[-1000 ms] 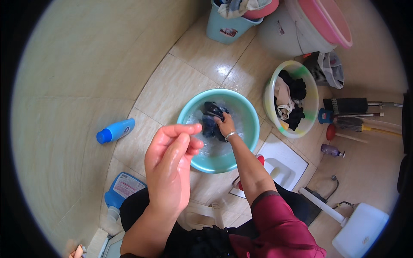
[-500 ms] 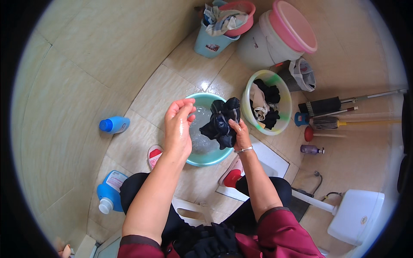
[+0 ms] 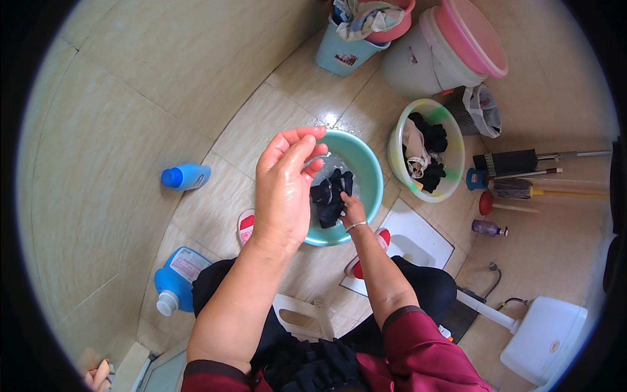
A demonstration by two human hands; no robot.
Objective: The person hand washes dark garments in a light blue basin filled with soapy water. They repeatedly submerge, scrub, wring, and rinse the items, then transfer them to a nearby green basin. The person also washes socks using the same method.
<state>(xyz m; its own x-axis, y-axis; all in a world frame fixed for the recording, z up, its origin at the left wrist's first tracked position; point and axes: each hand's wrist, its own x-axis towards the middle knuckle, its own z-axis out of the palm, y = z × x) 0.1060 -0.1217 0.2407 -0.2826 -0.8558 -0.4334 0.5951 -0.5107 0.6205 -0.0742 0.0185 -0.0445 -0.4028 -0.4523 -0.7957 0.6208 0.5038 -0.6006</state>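
Note:
My left hand (image 3: 283,189) is raised over the left side of a teal basin (image 3: 373,179), wet, its fingers loosely bent and slightly apart. I see nothing held in it. Inside the basin, a bunched black garment (image 3: 331,194) with thin light stripes lies low in the soapy water (image 3: 334,160). At the garment's right side, my right hand (image 3: 354,212), with a bracelet at the wrist, grips it between thumb and fingers. The fingers' far sides are hidden by the cloth, and my left hand covers the basin's left part.
A pale green-yellow basin (image 3: 394,153) with dark and beige clothes stands right of the teal one. Blue bottles (image 3: 193,177) (image 3: 183,269) stand at left. Behind are a light-blue bucket (image 3: 339,53) and a white bucket (image 3: 411,60). A squat toilet (image 3: 428,247) lies at right.
My right hand has lowered the black garment from above the basin down into it. My left hand has shifted right and closer to the camera. The whole view has shifted a little.

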